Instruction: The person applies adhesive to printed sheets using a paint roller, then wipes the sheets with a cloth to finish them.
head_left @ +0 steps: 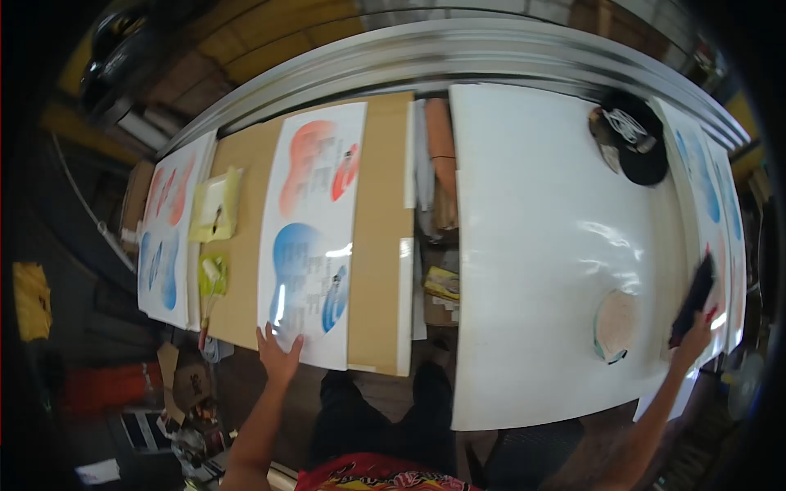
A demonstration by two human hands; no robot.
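Observation:
My left hand (pixel 280 353), fingers spread, rests on the lower left corner of a long white sheet (pixel 315 245) printed with red and blue shapes. That sheet lies on a brown board (pixel 382 221). Far to the right, my right hand (pixel 694 335) is closed on a dark blue and red cloth (pixel 694 299). The cloth is over the edge of a stack of printed sheets (pixel 696 180), beside a large glossy white sheet (pixel 540 245).
A black cap (pixel 643 135) and a round pinkish pad (pixel 616 326) lie on the white sheet. At left are a yellow tray (pixel 216 204), a green container (pixel 214 274) and more printed sheets (pixel 170 229). A gap holding boxes (pixel 442 282) separates the two surfaces.

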